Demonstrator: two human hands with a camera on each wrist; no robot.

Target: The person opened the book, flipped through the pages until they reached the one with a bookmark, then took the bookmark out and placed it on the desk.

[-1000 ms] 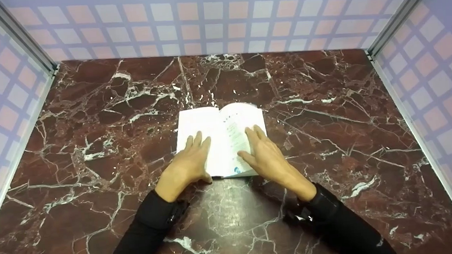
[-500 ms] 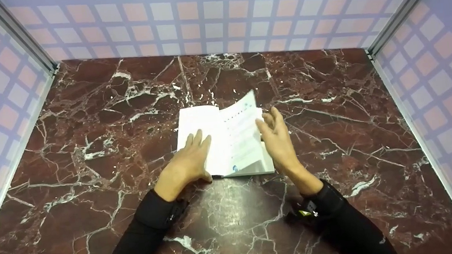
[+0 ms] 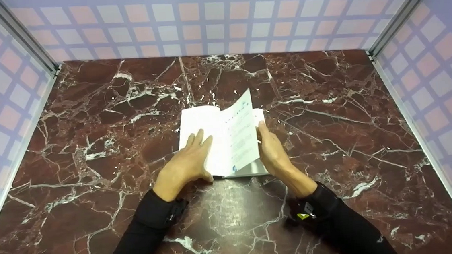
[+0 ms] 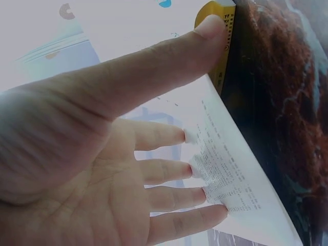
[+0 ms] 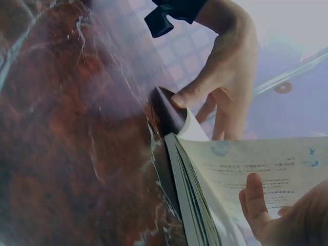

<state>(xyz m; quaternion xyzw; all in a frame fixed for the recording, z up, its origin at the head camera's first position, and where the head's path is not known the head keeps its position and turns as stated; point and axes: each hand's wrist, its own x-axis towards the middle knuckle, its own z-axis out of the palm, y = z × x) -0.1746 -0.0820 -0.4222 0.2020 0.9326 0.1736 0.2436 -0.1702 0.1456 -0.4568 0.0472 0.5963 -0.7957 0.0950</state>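
Note:
An open book (image 3: pixel 199 119) lies on the marble table, a right-hand leaf (image 3: pixel 241 136) standing up at a slant. My left hand (image 3: pixel 182 166) rests on the left page, fingers spread and thumb at the near edge. In the left wrist view this hand (image 4: pixel 102 154) has straight fingertips on the page and its thumb on a yellow edge (image 4: pixel 221 77). My right hand (image 3: pixel 274 149) is at the leaf's right side, some fingertips hidden behind it. The right wrist view shows this hand (image 5: pixel 287 218) with extended fingers against the printed leaf (image 5: pixel 225 159), above the page block (image 5: pixel 189 189).
The dark red marble table (image 3: pixel 94 202) with white veins surrounds the book. Checkered panels (image 3: pixel 214 31) stand along the back and both sides, with metal posts (image 3: pixel 406 8) at the corners. Black sleeves cover both forearms.
The right-hand leaf has risen from the book and leans further left. My right hand moved right off the page, then back left to the leaf. My left hand has stayed in place.

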